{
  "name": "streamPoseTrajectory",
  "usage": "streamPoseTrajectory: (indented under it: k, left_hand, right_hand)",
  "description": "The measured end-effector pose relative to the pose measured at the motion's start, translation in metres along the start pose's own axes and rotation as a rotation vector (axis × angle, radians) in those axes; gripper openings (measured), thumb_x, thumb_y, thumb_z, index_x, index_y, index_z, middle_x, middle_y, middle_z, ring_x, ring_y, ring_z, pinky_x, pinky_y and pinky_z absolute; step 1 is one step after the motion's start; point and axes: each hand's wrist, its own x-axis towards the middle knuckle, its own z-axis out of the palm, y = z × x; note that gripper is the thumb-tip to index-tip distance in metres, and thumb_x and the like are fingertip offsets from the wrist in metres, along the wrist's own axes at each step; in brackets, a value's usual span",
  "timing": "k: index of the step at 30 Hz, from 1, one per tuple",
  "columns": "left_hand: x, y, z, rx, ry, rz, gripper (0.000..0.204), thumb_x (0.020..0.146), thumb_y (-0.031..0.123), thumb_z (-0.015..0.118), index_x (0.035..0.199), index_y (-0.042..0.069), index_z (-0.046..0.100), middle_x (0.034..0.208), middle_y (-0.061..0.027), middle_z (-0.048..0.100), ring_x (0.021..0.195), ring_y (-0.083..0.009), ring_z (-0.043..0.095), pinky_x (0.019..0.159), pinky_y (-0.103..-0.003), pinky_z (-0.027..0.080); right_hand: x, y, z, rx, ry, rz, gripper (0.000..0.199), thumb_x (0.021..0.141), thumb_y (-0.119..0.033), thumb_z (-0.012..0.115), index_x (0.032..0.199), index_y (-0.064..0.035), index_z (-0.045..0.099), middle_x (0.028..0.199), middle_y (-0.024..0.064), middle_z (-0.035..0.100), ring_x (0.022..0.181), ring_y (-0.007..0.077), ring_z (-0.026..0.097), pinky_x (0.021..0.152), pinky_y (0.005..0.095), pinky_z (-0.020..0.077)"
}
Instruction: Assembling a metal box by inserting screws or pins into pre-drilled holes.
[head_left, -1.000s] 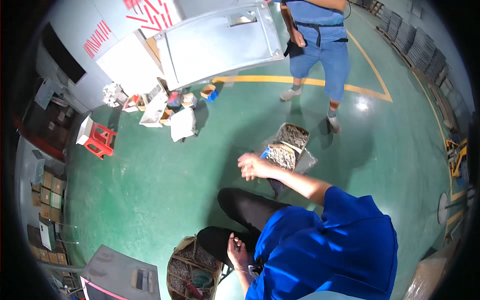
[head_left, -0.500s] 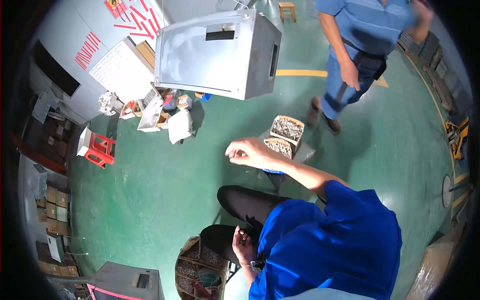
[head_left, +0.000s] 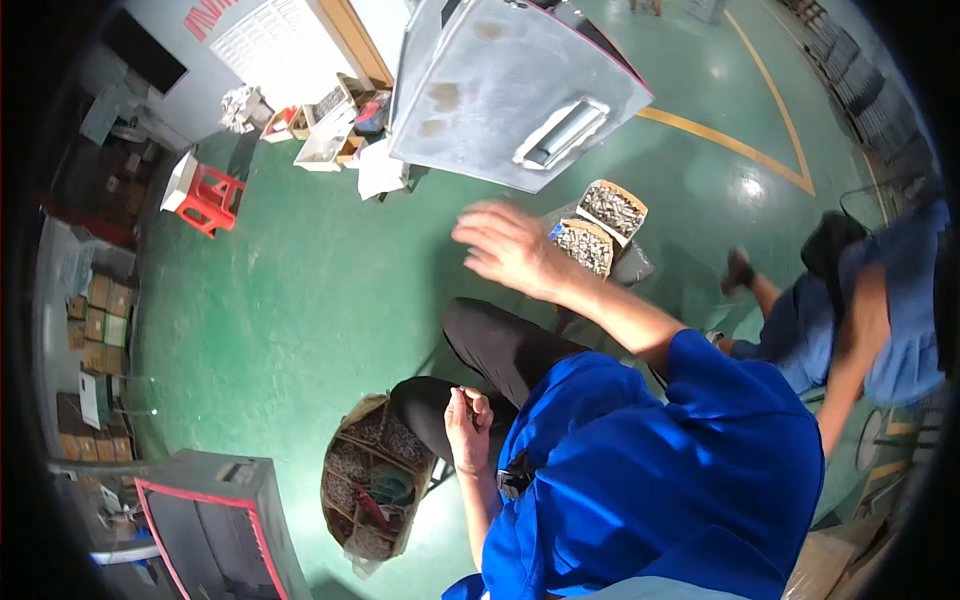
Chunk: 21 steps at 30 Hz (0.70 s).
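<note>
My right hand (head_left: 510,248) is raised in the middle of the view, fingers stretched out and slightly blurred, holding nothing I can see. It is nearest two boxes of small metal parts, a farther box (head_left: 612,210) and a closer box (head_left: 584,248). Above it hangs a grey sheet-metal cabinet (head_left: 500,95) with a slot-shaped recess in its side. My left hand (head_left: 468,432) rests by my left knee with curled fingers; what they hold is too small to name. Beside that knee stands a divided container (head_left: 338,475) of small dark fasteners.
A second metal cabinet (head_left: 245,500) with pink edging stands at the lower left. A red stool (head_left: 208,200) and open bins (head_left: 322,145) are farther off. Cardboard boxes (head_left: 105,310) line the left side. A co-worker in blue (head_left: 900,300) is close on my right.
The hanging cabinet has turned and shifted right, showing another face. My right hand's fingers have straightened; my left hand's have curled inward. The co-worker has moved closer on the right. My view has shifted.
</note>
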Motion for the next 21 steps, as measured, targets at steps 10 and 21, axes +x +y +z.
streamPoseTrajectory:
  k: [10,21]
  left_hand:
    - [0.007,-0.029,-0.036,-0.043,0.082,-0.103,0.032,0.097,0.032,0.043,0.085,0.005,0.056,0.063,0.0001,0.046,0.048,-0.0065,0.037,0.04,-0.018,0.026]
    - [-0.01,-0.031,-0.051,-0.086,0.175,-0.019,0.03,0.095,0.034,0.046,0.089,0.006,0.056,0.066,0.0012,0.045,0.053,-0.0073,0.036,0.044,-0.02,0.026]
  right_hand:
    - [0.067,0.143,-0.044,-0.355,-0.22,0.496,0.051,0.067,-0.032,0.074,0.105,-0.0018,0.057,0.09,0.0174,0.063,0.089,0.0326,0.06,0.077,0.0424,0.0463]
    - [0.131,0.128,0.095,-0.335,-0.204,0.519,0.027,0.072,-0.029,0.066,0.082,-0.0041,0.065,0.075,0.0172,0.066,0.073,0.0315,0.066,0.065,0.0417,0.0526]
